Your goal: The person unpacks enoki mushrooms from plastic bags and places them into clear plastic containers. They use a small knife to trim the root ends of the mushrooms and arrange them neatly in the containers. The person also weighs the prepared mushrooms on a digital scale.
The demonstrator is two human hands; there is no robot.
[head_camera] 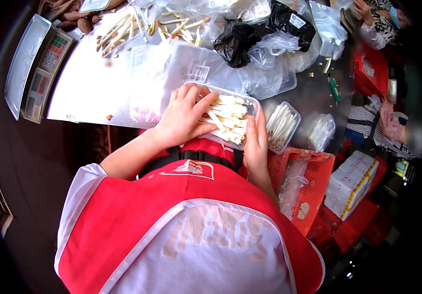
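Note:
A clear plastic container (252, 101) full of pale cut vegetable stalks (227, 114) is between my two hands, close in front of my red apron. My left hand (187, 114) lies over its left side, with fingers bent onto the stalks. My right hand (257, 145) holds the container's right wall, the thumb up by the stalk ends. Just right of it stands a second clear container (282, 126) of thin white stalks with brownish ends. Loose stalks with brown ends (117, 33) lie at the back of the metal table.
Clear lids (275, 82), black plastic bags (236, 42) and clear bags lie behind the container. A scale (45, 73) with a tray stands left. A bagged bundle (322, 132) and a green-handled tool (334, 89) lie right. Below are an orange crate (312, 187) and foam box (350, 183). Other people work at right.

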